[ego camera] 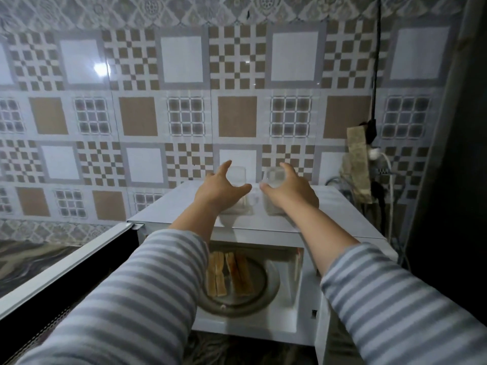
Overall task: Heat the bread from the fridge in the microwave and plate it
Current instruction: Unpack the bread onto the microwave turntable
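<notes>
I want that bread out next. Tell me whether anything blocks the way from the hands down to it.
Nothing visible does. The white microwave's door hangs open, and the toasted bread slices lie uncovered on the round glass turntable. Both hands are above, at clear plastic containers.

Bread [229, 276] on turntable [261, 293] inside microwave [311, 299], door [60, 280] open left. Two containers [238, 191], possibly jars, on top.

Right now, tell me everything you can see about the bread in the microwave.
The bread lies in several long toasted strips, pale tan with browner orange edges, side by side on the round glass plate inside the open white microwave. A striped sleeve hides part of its left side. Neither of the hands touches it; both reach toward clear containers on the microwave's top.
</notes>
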